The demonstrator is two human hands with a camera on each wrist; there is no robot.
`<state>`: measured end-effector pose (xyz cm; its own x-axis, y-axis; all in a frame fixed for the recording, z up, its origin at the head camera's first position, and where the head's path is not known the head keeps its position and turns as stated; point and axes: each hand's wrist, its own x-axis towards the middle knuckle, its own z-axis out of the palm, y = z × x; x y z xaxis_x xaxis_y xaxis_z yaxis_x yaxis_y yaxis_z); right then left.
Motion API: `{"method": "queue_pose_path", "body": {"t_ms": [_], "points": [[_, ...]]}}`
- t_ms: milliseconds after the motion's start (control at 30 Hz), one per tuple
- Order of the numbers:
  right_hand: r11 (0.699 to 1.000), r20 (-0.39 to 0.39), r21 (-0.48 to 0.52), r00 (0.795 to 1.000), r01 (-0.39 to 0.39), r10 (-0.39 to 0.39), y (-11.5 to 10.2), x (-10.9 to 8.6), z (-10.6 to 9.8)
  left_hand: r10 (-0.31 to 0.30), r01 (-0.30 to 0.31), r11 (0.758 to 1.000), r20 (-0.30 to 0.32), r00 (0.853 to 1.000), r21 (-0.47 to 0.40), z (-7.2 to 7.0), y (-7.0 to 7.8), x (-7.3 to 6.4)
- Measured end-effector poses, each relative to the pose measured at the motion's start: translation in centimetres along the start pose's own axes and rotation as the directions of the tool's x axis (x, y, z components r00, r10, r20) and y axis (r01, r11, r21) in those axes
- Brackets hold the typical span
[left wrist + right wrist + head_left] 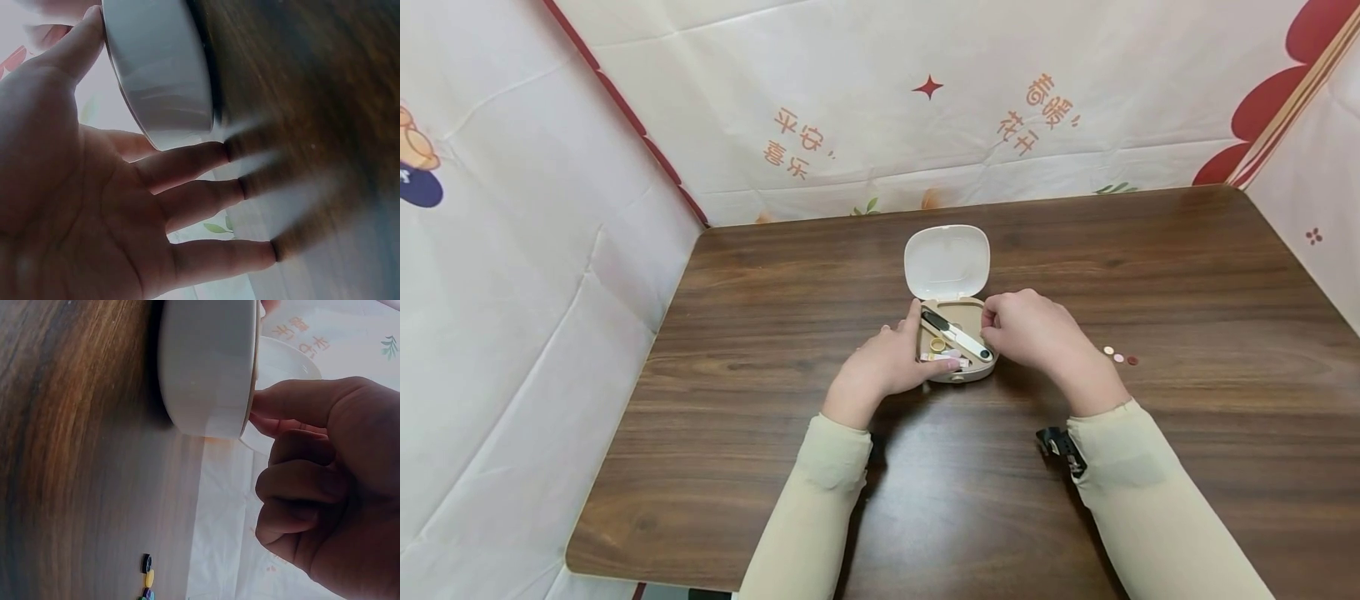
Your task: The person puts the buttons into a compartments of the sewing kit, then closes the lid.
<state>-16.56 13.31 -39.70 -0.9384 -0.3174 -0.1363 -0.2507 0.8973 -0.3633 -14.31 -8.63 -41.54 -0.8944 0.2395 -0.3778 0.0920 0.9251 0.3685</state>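
Head: one open box (985, 372) holds one black-and-white tool (957, 336) and one ring (937, 349); three buttons (1119, 358) lie right of it. Left wrist: left hand (109, 194), fingers apart, touches the box. Right wrist: right hand (337, 481), fingers curled, at the box's rim; cannot tell whether it grips.

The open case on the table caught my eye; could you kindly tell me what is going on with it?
A person is working at the small white case, its lid open behind it. The left grip rests against the case's left side, thumb over the front edge. The right grip is at the right rim; whether it pinches anything is hidden. Inside lie a black-and-white tool and a gold-coloured ring; a few small discs lie on the table to the right.
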Motion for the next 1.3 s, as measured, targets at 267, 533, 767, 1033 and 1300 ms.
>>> {"method": "queue_pose_path", "body": {"t_ms": [267,533,767,1033,1300], "points": [[1.000,-0.021,-0.019,1.000,0.000,0.000,-0.1,0.4,0.1,-0.006,0.006,1.000,0.006,1.000,-0.002,0.0,0.0,-0.1],[0.999,-0.027,-0.029,1.000,-0.018,0.017,-0.1,0.3,0.0,-0.007,0.007,1.000,0.000,1.000,0.006,0.2,0.0,0.0],[0.999,-0.028,-0.028,0.999,-0.026,0.025,0.4,-0.4,-1.0,-0.005,0.005,1.000,-0.012,1.000,-0.002,0.1,0.0,0.0],[0.997,0.001,-0.074,1.000,-0.026,0.026,2.6,-1.6,-2.8,-0.009,0.008,1.000,-0.004,1.000,-0.022,0.1,0.0,-0.2],[0.994,0.070,-0.094,0.996,-0.048,0.055,5.2,-3.0,-3.4,-0.024,0.024,1.000,0.003,1.000,-0.003,-0.1,0.2,-0.2]]}}
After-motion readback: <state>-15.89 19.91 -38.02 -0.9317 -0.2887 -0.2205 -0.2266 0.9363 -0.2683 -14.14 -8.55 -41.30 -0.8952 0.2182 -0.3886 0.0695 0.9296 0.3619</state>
